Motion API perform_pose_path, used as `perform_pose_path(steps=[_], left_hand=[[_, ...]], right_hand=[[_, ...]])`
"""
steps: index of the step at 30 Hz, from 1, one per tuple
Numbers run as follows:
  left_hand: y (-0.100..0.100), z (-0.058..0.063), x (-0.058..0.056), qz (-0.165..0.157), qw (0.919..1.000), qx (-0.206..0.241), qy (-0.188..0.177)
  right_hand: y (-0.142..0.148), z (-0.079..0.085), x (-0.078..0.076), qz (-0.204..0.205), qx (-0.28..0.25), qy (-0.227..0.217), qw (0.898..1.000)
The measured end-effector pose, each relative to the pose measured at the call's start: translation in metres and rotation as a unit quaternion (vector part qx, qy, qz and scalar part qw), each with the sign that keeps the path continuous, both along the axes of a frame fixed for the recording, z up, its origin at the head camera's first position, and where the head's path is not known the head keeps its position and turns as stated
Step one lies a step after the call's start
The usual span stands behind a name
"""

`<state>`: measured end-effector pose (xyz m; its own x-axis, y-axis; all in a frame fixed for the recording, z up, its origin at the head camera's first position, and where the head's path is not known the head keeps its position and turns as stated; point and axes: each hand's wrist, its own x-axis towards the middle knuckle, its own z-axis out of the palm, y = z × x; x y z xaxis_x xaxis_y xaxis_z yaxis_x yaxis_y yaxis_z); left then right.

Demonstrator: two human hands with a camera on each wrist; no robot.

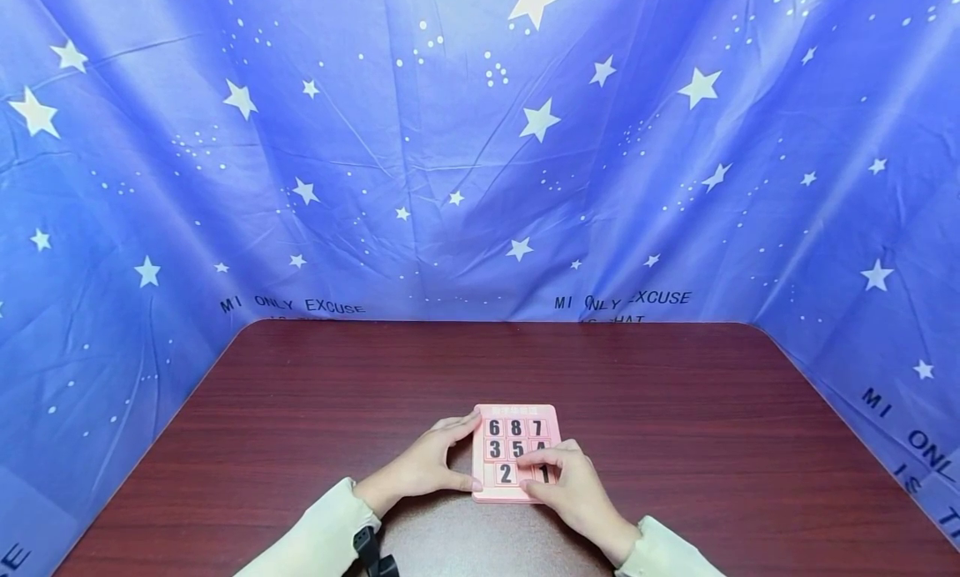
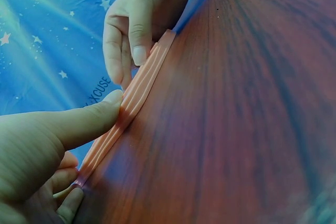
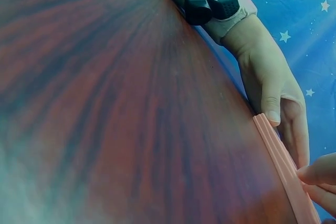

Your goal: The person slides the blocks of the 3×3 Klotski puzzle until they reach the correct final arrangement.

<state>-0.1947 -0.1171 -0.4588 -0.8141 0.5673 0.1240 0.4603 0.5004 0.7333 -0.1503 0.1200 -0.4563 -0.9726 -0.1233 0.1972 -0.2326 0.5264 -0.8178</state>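
A pink sliding number puzzle (image 1: 487, 495) lies flat on the table near its front. Its tiles carry black digits: 6, 8, 7 on the top row, then 3, 5 and a partly covered 4. In the bottom row the 2 tile (image 1: 506, 474) sits between columns, and the 1 is partly hidden. My left hand (image 1: 420, 464) holds the puzzle's left side, thumb at the lower corner and fingers at the upper one. Over the tiles, my right hand (image 1: 573, 485) reaches with index finger and thumb, touching the face near the 5, 2 and 1. Both wrist views show the puzzle edge-on.
The dark red-brown wooden table (image 1: 300, 393) extends around the puzzle. Behind and beside it hangs a blue curtain (image 1: 450, 143) with white stars and printed words. A black device (image 1: 372, 552) is strapped at the left wrist, over a pale sleeve.
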Motion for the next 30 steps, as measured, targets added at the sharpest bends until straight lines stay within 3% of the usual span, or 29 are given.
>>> perform_pose_path(steps=[11, 30], left_hand=[[0.0002, 0.0002, 0.0007, 0.000, 1.0000, 0.004, 0.004], [-0.0004, -0.0005, 0.0001, 0.001, 1.0000, 0.007, 0.002]], right_hand=[[-0.0030, -0.0056, -0.0006, -0.016, -0.025, -0.008, 1.000], [-0.0085, -0.0084, 0.0003, -0.013, 0.006, 0.027, 1.000]])
